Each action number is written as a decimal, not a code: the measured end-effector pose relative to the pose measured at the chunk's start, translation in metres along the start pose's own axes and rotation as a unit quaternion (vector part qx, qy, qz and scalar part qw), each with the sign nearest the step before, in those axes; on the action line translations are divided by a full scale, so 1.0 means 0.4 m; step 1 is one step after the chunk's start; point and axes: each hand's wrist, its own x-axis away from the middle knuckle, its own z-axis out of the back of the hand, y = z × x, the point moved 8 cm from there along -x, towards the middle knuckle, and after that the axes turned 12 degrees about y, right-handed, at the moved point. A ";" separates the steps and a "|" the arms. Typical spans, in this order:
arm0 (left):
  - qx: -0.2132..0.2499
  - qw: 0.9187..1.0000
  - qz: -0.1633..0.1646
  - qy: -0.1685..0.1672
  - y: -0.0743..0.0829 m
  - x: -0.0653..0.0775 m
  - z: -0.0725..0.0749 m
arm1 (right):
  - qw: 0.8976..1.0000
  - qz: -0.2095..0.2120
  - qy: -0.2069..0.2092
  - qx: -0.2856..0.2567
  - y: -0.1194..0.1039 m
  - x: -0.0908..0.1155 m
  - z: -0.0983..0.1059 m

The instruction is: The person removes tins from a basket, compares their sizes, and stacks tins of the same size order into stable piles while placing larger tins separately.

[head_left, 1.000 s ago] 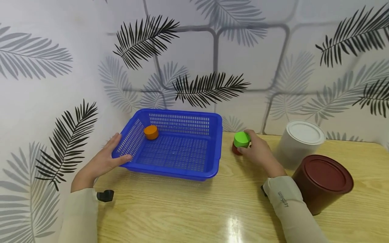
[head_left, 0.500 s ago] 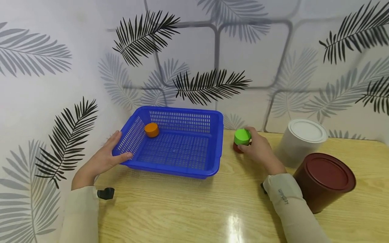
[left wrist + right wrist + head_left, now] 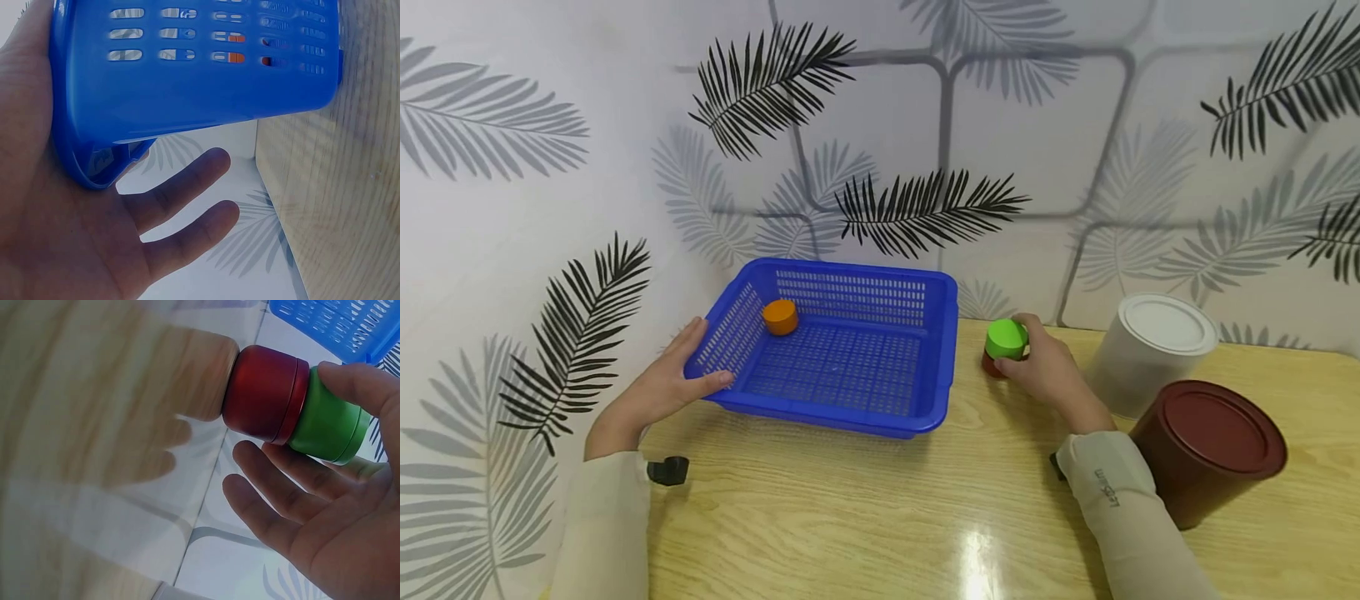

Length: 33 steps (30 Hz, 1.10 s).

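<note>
My right hand (image 3: 1048, 372) pinches a small round green tin (image 3: 1006, 337) between thumb and fingers. That tin sits on top of a small red tin (image 3: 259, 394), which stands on the table; the right wrist view has the two end to end. My left hand (image 3: 658, 390) lies against the left end of a blue plastic basket (image 3: 842, 418), thumb over the front corner. Its fingers are spread and fairly straight, two of them reaching past the basket's wall in the left wrist view. A small orange tin (image 3: 781, 317) sits inside the basket's back left corner.
Beside my right forearm stand a tall white can (image 3: 1138, 367) and, nearer, a tall dark red can (image 3: 1202, 467), both lidded. The wooden table (image 3: 820, 517) meets a leaf-patterned wall (image 3: 1000, 142) at the back.
The whole head view has shifted slightly. Both hands, the basket and the tins keep their places relative to each other.
</note>
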 end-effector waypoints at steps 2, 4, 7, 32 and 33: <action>0.000 1.000 0.000 0.002 -0.003 -0.001 0.000 | 1.000 -0.005 -0.006 -0.003 0.000 -0.001 -0.002; -0.001 1.000 -0.004 0.004 -0.004 -0.002 0.000 | 1.000 -0.008 -0.011 -0.005 0.001 -0.004 -0.003; -0.002 1.000 -0.011 0.007 -0.004 -0.005 0.000 | 1.000 -0.010 -0.010 -0.005 -0.002 -0.007 0.002; -0.011 1.000 -0.024 0.012 -0.007 -0.011 0.005 | 0.981 0.172 0.025 -0.082 -0.557 -0.050 -0.001; -0.011 1.000 -0.023 0.011 -0.007 -0.010 0.004 | 0.983 0.168 0.016 -0.076 -0.564 -0.060 -0.023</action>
